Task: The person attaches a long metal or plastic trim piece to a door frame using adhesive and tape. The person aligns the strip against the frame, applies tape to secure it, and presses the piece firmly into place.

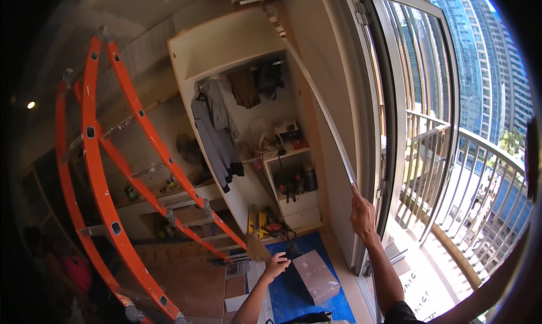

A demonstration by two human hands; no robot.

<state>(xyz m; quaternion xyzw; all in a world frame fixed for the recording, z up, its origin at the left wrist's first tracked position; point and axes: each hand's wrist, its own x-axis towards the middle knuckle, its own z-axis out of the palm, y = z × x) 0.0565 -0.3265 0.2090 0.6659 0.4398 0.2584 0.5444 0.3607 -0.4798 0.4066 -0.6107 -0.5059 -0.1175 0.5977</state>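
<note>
My right hand point(363, 214) is closed around the lower end of a long pale pole point(322, 101). The pole slants up and away to the left along the wall, toward the corner above the cabinet. A white, roller-like piece point(252, 1) shows near its far end, too small to make out for sure. My left hand point(276, 266) is held low with nothing in it, its fingers loosely bent and apart. Beside it, a pinkish-grey box point(317, 276) stands on a blue sheet point(280, 293) on the floor.
An orange stepladder point(97, 149) stands at the left. Ahead is an open cabinet point(226, 53) with hanging clothes point(217, 112), tools and shelves. A broom head point(258, 249) rests by its base. At the right, a glazed door point(420, 98) opens onto a balcony with a railing point(488, 171).
</note>
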